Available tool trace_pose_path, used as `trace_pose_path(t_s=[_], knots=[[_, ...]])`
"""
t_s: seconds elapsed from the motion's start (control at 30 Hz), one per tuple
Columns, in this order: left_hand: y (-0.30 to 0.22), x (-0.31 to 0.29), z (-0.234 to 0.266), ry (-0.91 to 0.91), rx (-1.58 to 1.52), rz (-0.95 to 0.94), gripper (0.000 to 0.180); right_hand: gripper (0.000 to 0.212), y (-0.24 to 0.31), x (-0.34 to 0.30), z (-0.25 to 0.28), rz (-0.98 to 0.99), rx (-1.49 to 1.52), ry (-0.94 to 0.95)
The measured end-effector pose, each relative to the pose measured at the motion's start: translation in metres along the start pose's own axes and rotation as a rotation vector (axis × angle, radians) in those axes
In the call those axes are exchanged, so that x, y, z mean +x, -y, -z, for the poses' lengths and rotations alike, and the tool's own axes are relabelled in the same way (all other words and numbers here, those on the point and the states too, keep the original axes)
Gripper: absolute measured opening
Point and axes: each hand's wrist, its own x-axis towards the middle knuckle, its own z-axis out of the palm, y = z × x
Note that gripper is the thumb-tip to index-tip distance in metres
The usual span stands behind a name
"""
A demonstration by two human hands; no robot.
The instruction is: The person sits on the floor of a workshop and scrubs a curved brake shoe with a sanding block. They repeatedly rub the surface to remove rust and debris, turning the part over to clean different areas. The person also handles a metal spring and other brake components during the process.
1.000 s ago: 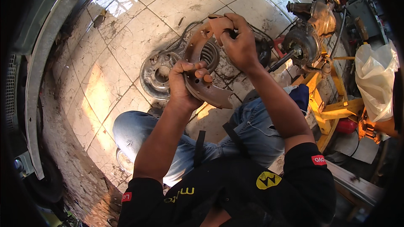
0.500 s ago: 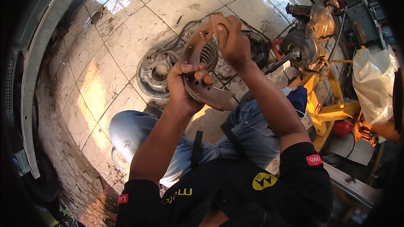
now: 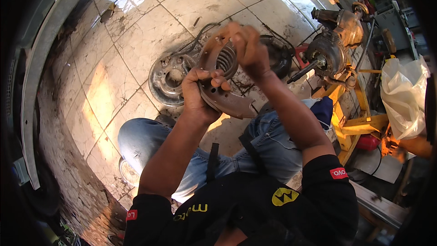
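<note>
A curved, rusty brake shoe (image 3: 230, 102) is held up over the floor in front of my knees. My left hand (image 3: 196, 95) grips its middle, thumb and fingertips wrapped over the web. At the shoe's upper end is my right hand (image 3: 253, 54), smeared by motion, its fingers bent around a brown sheet that looks like sandpaper (image 3: 231, 29). The sheet lies against the shoe's outer curved face and is partly hidden by the fingers. Behind the shoe a coil spring (image 3: 226, 60) shows, and left of it a round metal backing plate (image 3: 158, 82) lies on the tiles.
A dark round part (image 3: 278, 59) and cables lie beyond my right hand. To the right, a greasy axle housing (image 3: 348, 27) rests on a yellow stand (image 3: 366, 125), with a clear plastic bag (image 3: 403, 93) beside it. A metal rail (image 3: 34, 86) runs along the left.
My right hand has shifted slightly along the upper end of the brake shoe with the sandpaper and is now blurred. My left hand and the shoe stay nearly in place.
</note>
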Motion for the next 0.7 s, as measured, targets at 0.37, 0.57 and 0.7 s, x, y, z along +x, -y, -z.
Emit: trace_pose_path(t_s=[0.37,0.57,0.7], knots=[[0.003,-0.001,-0.004,-0.036,0.065,-0.078,0.014,0.027,-0.008,-0.001,0.001,0.071,-0.035,-0.042],[0.001,0.002,-0.002,-0.03,-0.025,-0.024,0.014,0.029,-0.017,0.008,0.001,-0.003,-0.083,-0.012],[0.0,-0.001,0.0,-0.016,-0.049,-0.015,0.014,0.028,-0.006,0.001,-0.004,0.293,-0.151,-0.094]])
